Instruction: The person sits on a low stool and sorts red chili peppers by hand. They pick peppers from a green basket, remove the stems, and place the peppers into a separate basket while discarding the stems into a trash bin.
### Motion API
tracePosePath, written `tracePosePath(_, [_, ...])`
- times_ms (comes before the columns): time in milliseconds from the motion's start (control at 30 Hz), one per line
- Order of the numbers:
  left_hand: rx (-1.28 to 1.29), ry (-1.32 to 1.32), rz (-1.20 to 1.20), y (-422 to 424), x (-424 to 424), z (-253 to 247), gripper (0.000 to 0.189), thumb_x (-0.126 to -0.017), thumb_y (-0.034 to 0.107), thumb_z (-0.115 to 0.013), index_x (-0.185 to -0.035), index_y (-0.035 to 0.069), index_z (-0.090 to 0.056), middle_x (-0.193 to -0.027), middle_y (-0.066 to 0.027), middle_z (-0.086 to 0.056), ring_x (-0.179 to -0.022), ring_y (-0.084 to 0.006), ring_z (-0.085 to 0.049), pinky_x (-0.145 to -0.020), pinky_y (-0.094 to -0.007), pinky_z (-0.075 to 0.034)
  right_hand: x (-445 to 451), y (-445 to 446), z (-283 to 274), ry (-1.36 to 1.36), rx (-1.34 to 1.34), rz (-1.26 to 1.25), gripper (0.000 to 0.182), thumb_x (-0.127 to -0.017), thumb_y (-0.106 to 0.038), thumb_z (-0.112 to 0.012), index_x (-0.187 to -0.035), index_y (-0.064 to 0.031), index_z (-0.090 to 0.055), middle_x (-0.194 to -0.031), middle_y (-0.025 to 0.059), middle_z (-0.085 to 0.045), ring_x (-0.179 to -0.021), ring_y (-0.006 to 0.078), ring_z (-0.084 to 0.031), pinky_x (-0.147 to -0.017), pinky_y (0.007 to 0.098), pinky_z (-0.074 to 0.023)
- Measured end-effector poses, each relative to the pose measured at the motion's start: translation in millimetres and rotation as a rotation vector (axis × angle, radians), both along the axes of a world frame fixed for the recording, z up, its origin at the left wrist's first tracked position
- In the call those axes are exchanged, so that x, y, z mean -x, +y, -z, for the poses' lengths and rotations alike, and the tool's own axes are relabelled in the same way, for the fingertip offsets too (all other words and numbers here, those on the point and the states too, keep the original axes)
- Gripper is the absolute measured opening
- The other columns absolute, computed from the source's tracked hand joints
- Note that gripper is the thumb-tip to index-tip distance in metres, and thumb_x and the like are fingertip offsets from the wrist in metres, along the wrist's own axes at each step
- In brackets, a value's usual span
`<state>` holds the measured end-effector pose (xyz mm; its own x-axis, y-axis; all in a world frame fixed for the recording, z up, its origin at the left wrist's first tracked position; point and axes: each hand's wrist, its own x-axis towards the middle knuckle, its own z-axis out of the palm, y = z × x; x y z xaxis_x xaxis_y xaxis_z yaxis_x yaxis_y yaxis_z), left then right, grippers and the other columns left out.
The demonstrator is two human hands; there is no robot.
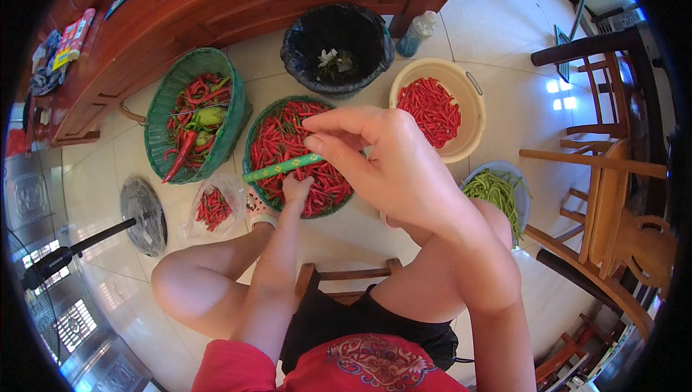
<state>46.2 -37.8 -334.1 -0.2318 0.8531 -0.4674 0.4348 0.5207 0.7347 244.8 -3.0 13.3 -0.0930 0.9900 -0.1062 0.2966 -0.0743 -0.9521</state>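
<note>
Red chilli peppers with green stems (270, 146) fill a round green woven basket (247, 156) on the floor before me. A green handle strip with yellow flower shapes (284, 167) crosses over it. My left hand (296, 189) reaches down onto the chillies below this strip; its fingertips are partly hidden, so I cannot tell whether it grips one. Raised nearer the camera is my right hand (373, 154), covering part of the basket. Its thumb and forefinger tips are slightly apart, and nothing shows between them.
A cream basin (473, 116) holds red chillies. Around stand a black-lined bin (303, 75), a green basket (162, 148) of mixed peppers, a bag of chillies (213, 209), a basin of green beans (521, 197), a plastic bottle (419, 35), a fan base (143, 216) and wooden chairs (600, 208).
</note>
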Motion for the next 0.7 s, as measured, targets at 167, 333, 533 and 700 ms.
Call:
tracePosePath(167, [0.276,-0.656,-0.252,21,38,-21,0.027,-0.068,0.000,-0.063,-0.094,0.001,-0.053,-0.085,-0.0072,-0.059,-0.069,-0.0187,-0.059,-0.061,-0.0283,-0.049,4,1,3,0.024,-0.130,0.050,0.018,-0.075,-0.010,-0.056,-0.082,0.0052,-0.059,-0.068,0.0198,-0.058,-0.063,0.0317,-0.059,-0.057,0.0338,-0.0461])
tracePosePath(333, [0.442,-0.782,-0.322,29,64,-33,0.030,-0.080,0.017,-0.058,-0.108,0.011,-0.050,-0.099,-0.0052,-0.059,-0.088,-0.0204,-0.058,-0.076,-0.0384,-0.046,3,2,-3,-0.033,-0.068,-0.030,0.021,-0.078,-0.013,-0.057,-0.090,0.0034,-0.059,-0.074,0.0159,-0.061,-0.065,0.0196,-0.058,-0.061,0.0291,-0.0462])
tracePosePath(533, [0.740,-1.152,-0.306,22,53,-60,0.031,-0.083,0.029,-0.054,-0.108,0.013,-0.049,-0.110,-0.0057,-0.053,-0.097,-0.0255,-0.052,-0.088,-0.0632,-0.029,2,0,-1,-0.040,-0.010,-0.064,0.022,-0.080,-0.012,-0.057,-0.095,0.0034,-0.059,-0.075,0.0105,-0.062,-0.067,0.0100,-0.056,-0.062,0.0247,-0.0457])
tracePosePath(700, [0.488,-1.277,-0.672,15,53,-44,0.019,-0.080,0.017,-0.057,-0.095,0.007,-0.053,-0.091,-0.0084,-0.057,-0.085,-0.0237,-0.054,-0.080,-0.0518,-0.041,5,0,7,0.080,-0.064,-0.029,0.022,-0.076,-0.014,-0.058,-0.087,0.0046,-0.060,-0.072,0.0184,-0.061,-0.066,0.0239,-0.061,-0.063,0.0302,-0.0471])
